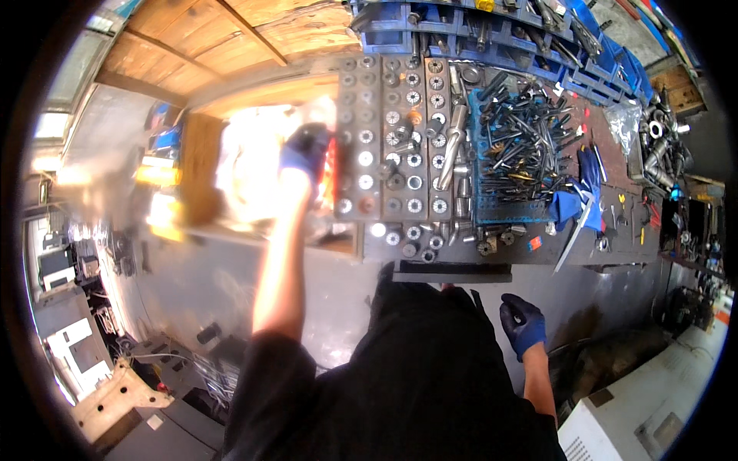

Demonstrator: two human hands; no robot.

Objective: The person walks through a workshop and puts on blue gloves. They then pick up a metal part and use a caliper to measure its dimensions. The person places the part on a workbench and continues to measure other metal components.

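Note:
My left hand (307, 150), in a blue and black glove, reaches forward over a glaring, overexposed patch (250, 165) at the left of the bench. Blur and glare smear its fingers, so whether it holds anything cannot be made out. Just right of it runs a red edge (332, 173), then a metal rack of round slotted collets (413, 161) set in rows. My right hand (523, 323), gloved alike, hangs low beside my body in front of the bench. Its fingers are loosely curled and apart, with nothing visible in them.
A blue tray (492, 213) is heaped with drill bits and cutters. To its right lie a blue glove (590, 173) and a steel caliper (575, 230). Blue bins (492, 34) line the back. A white machine cabinet (615, 422) stands at the lower right.

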